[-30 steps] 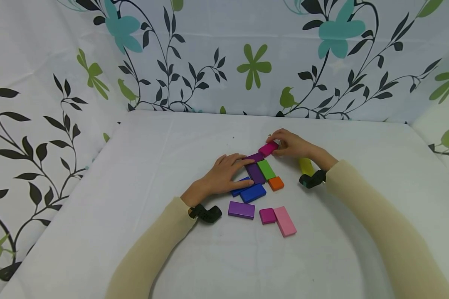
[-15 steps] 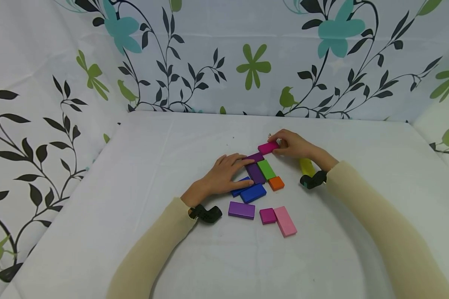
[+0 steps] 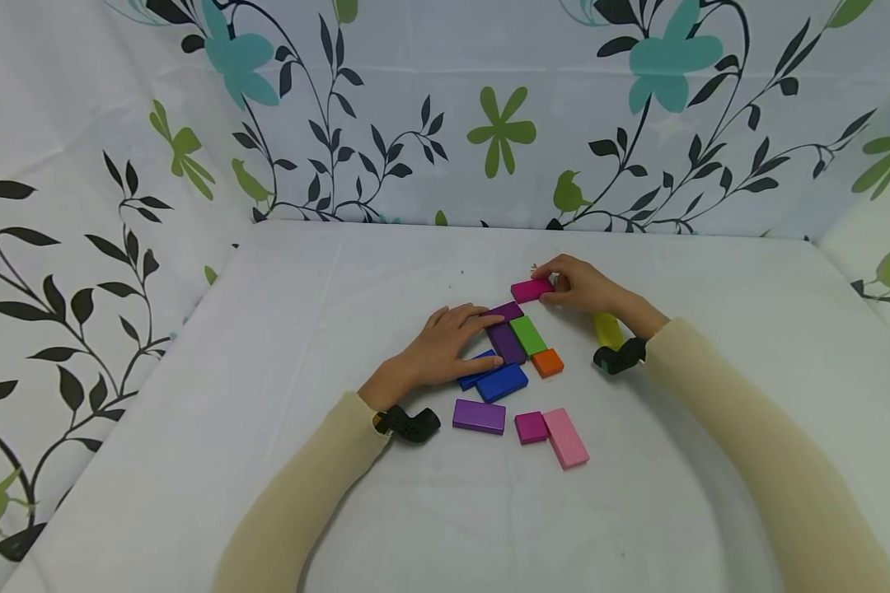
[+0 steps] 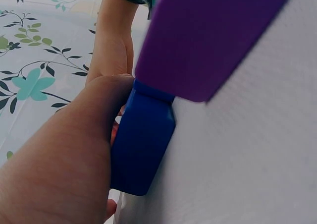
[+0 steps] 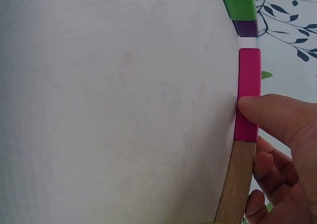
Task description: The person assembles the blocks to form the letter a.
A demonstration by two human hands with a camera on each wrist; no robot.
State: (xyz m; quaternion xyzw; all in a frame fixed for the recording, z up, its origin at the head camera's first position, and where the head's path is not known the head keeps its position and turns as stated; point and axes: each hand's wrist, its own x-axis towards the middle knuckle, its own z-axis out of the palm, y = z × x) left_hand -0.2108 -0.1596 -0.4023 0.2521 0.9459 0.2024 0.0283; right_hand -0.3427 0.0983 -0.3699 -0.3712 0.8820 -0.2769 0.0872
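Note:
My right hand (image 3: 582,287) pinches a magenta block (image 3: 531,290) at the far end of a group of coloured blocks. In the right wrist view the thumb presses on its side, and a bare-wood surface (image 5: 237,179) adjoins its near end. My left hand (image 3: 441,346) lies with fingers stretched out over the group. Its index finger reaches the small dark purple block (image 3: 515,312), and its thumb lies along a blue block (image 3: 475,375) partly hidden beneath it. Beside them sit a longer dark purple block (image 3: 506,343), a green block (image 3: 528,334), an orange block (image 3: 547,362) and a second blue block (image 3: 503,383).
Nearer the person lie a violet block (image 3: 479,417), a small magenta block (image 3: 531,428) and a pink block (image 3: 566,439). A yellow block (image 3: 607,329) sits partly under the right wrist. Patterned cloth (image 3: 415,99) rises behind the white table (image 3: 326,280).
The magenta block in my right hand has turned slightly and moved a little away from the small dark purple block. My left hand keeps its place.

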